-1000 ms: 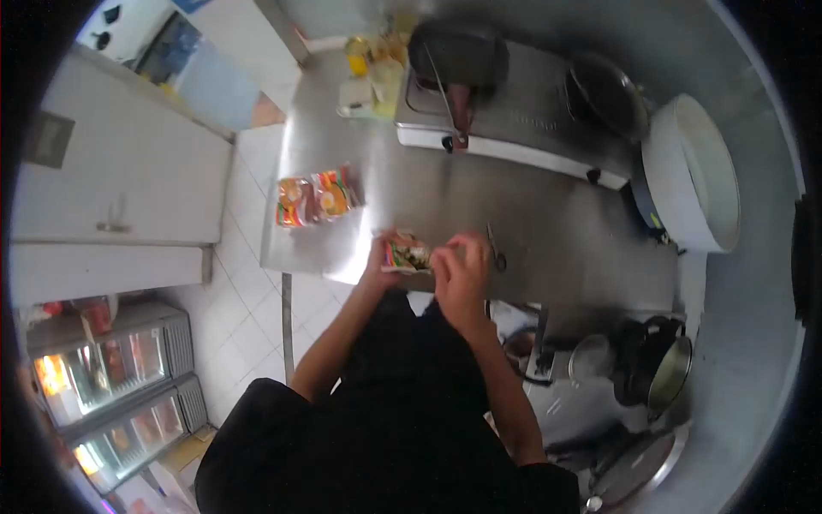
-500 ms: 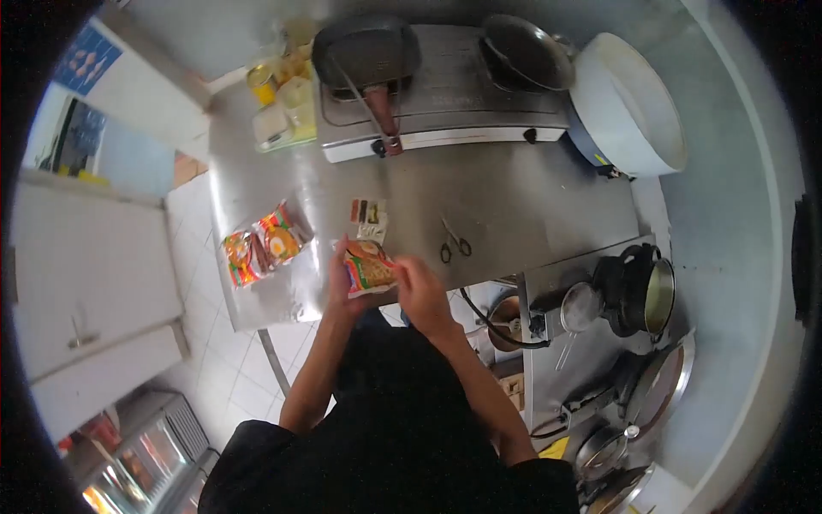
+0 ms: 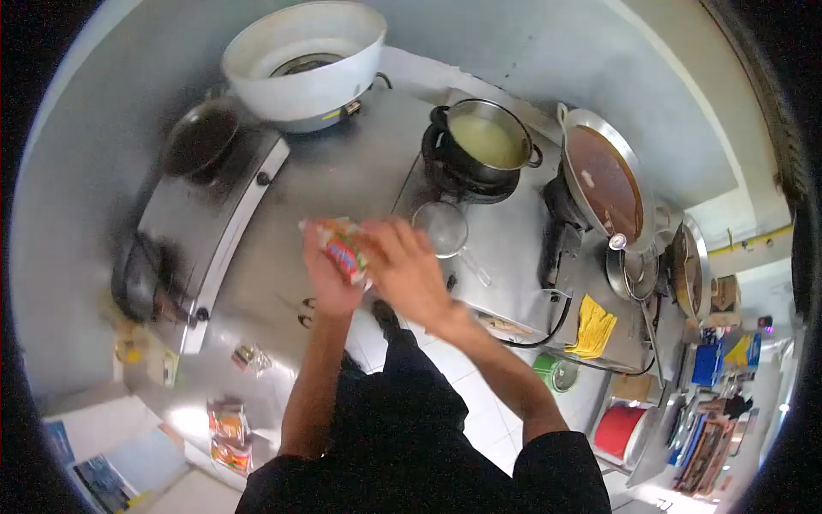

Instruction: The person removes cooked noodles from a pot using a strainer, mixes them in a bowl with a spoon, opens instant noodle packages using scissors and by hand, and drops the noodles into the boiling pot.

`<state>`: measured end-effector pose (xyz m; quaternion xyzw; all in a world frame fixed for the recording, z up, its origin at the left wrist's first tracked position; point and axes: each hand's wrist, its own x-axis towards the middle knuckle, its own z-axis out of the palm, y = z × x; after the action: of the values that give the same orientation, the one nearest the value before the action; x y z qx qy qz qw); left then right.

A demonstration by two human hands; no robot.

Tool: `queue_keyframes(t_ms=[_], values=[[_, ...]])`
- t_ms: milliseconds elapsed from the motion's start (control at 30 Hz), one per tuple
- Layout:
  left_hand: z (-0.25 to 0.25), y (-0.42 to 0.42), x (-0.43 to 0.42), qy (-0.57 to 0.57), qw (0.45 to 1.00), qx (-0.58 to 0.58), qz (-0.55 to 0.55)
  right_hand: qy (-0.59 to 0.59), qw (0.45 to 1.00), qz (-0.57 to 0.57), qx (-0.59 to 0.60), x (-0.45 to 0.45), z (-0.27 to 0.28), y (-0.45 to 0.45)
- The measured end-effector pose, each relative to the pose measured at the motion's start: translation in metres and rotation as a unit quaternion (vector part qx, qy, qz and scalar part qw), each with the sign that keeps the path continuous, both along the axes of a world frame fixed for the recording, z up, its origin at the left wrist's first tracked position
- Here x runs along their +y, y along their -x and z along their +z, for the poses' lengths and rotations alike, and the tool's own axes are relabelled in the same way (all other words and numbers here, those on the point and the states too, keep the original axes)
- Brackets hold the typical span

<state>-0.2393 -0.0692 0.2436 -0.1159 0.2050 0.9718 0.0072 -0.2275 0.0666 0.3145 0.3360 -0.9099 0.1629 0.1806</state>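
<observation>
My left hand (image 3: 332,287) is wrapped round a noodle packet (image 3: 343,250) with a red, white and green wrapper, held above the steel counter. Across the packet's right side lies my right hand (image 3: 407,274), its fingers bent against the wrapper and blurred. Scissors (image 3: 306,312) lie on the counter just left of my left wrist, partly cut off from view. Small sachets (image 3: 251,358) rest farther down the counter, and two more noodle packets (image 3: 229,435) sit near its lower edge.
A two-burner stove (image 3: 231,231) with pans stands at left, a large white bowl (image 3: 308,77) behind it. To the right are a pot of pale liquid (image 3: 488,141), a strainer (image 3: 441,229), a wide pan of brown liquid (image 3: 604,184) and yellow gloves (image 3: 591,327).
The view has swung right, toward the pots. The sachets appear on the counter, apart from the held packet. Both hands, still at the packet, have risen from the counter edge.
</observation>
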Motion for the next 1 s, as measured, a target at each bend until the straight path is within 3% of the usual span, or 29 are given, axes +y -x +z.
queue_keyframes(t_ms=[33,100,200,300,367,400,433,467,500,600,800,1000], values=[[0.005,0.030,0.011,-0.040,0.999,0.010,-0.027,-0.005,1.000,-0.016,0.014,0.020,0.009,0.019],[0.015,0.096,0.045,0.067,0.997,-0.004,-0.036,-0.014,0.998,-0.043,0.036,0.059,0.025,0.055],[0.033,0.177,0.101,0.082,0.994,0.018,-0.069,-0.051,0.986,-0.124,0.103,0.108,0.035,0.113],[0.043,0.234,0.138,0.114,0.987,0.033,-0.110,0.095,0.993,-0.064,0.039,0.147,0.033,0.158],[0.061,0.247,0.154,0.131,0.987,0.014,-0.094,0.115,0.991,-0.069,0.007,0.158,0.040,0.169],[0.074,0.239,0.155,0.321,0.944,-0.057,-0.040,0.109,0.991,-0.071,0.009,0.162,0.041,0.174],[0.087,0.217,0.156,0.513,0.853,-0.008,0.101,0.103,0.992,-0.074,0.011,0.164,0.041,0.176],[0.102,0.192,0.159,0.670,0.703,0.044,0.235,0.105,0.990,-0.079,0.041,0.164,0.038,0.181],[0.112,0.185,0.161,0.783,0.503,0.095,0.352,0.086,0.991,-0.086,0.063,0.165,0.038,0.192],[0.114,0.180,0.158,0.871,0.471,0.116,0.078,0.042,0.989,-0.107,0.092,0.165,0.029,0.204],[0.092,0.224,0.159,0.897,0.309,0.288,0.131,-0.039,0.983,-0.142,0.108,0.176,0.024,0.229],[0.075,0.251,0.176,0.899,0.317,0.247,0.174,-0.082,0.965,-0.236,0.073,0.184,0.023,0.250]])
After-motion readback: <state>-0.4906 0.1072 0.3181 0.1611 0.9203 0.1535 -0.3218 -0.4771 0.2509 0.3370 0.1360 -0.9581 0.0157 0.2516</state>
